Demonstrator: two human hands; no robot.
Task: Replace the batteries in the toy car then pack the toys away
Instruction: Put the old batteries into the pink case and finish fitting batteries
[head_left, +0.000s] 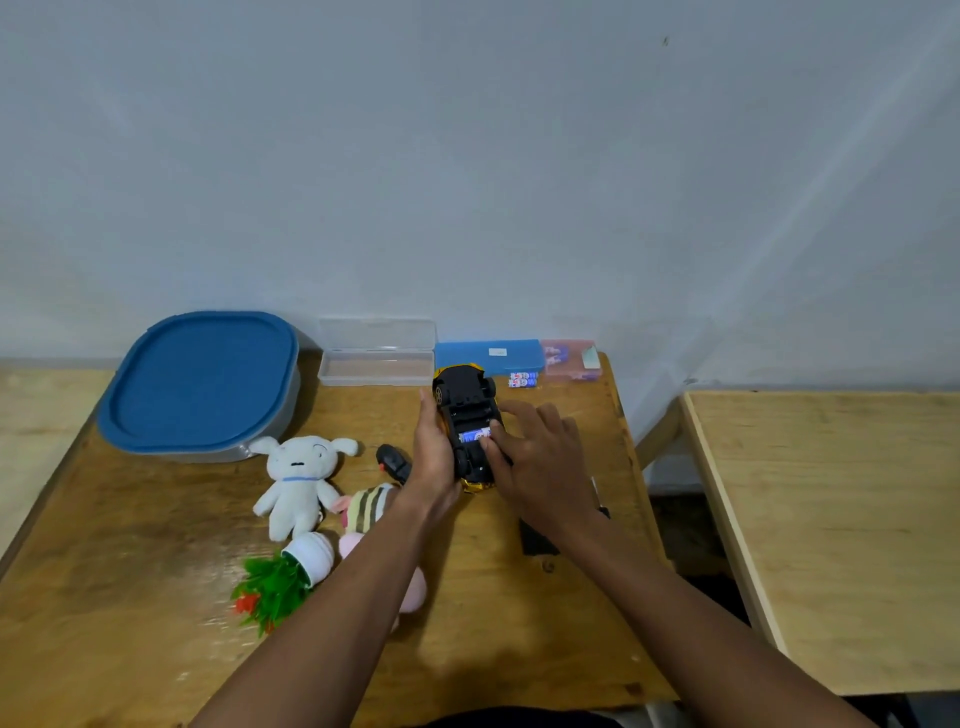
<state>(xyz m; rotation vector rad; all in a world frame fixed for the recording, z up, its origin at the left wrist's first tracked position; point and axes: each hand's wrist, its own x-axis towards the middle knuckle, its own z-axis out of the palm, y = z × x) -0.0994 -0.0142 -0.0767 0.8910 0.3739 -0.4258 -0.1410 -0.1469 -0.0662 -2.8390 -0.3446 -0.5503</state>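
Several tables (130, 597) — toy car (464, 408) — pale wall (467, 156).

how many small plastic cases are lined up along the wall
3: a clear open case right of the blue-lidded container, a blue case behind the toy car, a pink case at the right end. None looks hidden.
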